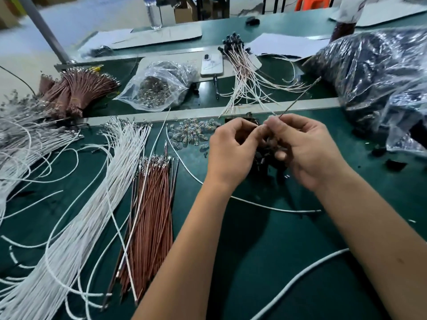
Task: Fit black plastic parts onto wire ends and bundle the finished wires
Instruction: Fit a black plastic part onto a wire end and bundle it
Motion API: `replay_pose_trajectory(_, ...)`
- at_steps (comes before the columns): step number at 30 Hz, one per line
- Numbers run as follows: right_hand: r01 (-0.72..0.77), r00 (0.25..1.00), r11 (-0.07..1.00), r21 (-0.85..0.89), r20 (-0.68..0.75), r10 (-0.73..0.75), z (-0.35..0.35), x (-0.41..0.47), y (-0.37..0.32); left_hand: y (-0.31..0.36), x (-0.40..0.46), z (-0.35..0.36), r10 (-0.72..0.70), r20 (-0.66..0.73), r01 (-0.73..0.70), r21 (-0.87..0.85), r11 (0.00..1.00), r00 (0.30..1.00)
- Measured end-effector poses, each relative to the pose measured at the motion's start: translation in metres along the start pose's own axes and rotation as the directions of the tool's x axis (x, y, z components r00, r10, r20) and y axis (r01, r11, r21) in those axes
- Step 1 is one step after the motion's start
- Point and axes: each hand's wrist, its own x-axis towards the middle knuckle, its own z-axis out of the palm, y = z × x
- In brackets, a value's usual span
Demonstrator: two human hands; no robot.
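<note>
My left hand (233, 151) and my right hand (307, 148) meet fingertip to fingertip above a small heap of black plastic parts (265, 158) on the green mat. My right hand pinches a thin brown wire (300, 95) that slants up and away to the right. The fingers of my left hand are curled and pinch something small at the wire's near end; what it is stays hidden. Finished wires with black ends (242, 65) lie fanned out at the back centre. Loose white wires (92, 204) and brown wires (152, 218) lie to the left.
A clear bag of metal pieces (159, 86) and a phone (211, 64) lie behind the raised strip. Small glass bulbs (191, 132) are scattered by my left hand. A large plastic bag of dark parts (379, 84) fills the right. Bundled brown wires (76, 88) sit far left.
</note>
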Motion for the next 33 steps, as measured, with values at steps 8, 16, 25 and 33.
replay_pose_trajectory(8, -0.011, 0.999, 0.999, -0.045, 0.040, 0.012, -0.002, 0.003, 0.013, -0.017, -0.014, -0.024, -0.054, -0.014, 0.052, -0.106, 0.993, 0.998)
replay_pose_trajectory(16, 0.064, 0.998, 0.996, -0.059, 0.029, -0.063, -0.003, -0.001, 0.006, -0.019, -0.014, -0.028, -0.076, -0.112, 0.063, -0.123, 0.990, 0.991)
replay_pose_trajectory(25, 0.252, 0.966, 0.966, -0.051, -0.048, -0.255, -0.006, -0.003, 0.012, -0.024, -0.014, -0.027, -0.101, -0.176, 0.115, 0.072, 0.991, 0.979)
replay_pose_trajectory(33, 0.304, 0.950, 0.944, -0.126, -0.029, -0.310, -0.006, -0.002, 0.012, -0.023, -0.014, -0.028, -0.073, -0.192, 0.091, 0.087, 0.992, 0.979)
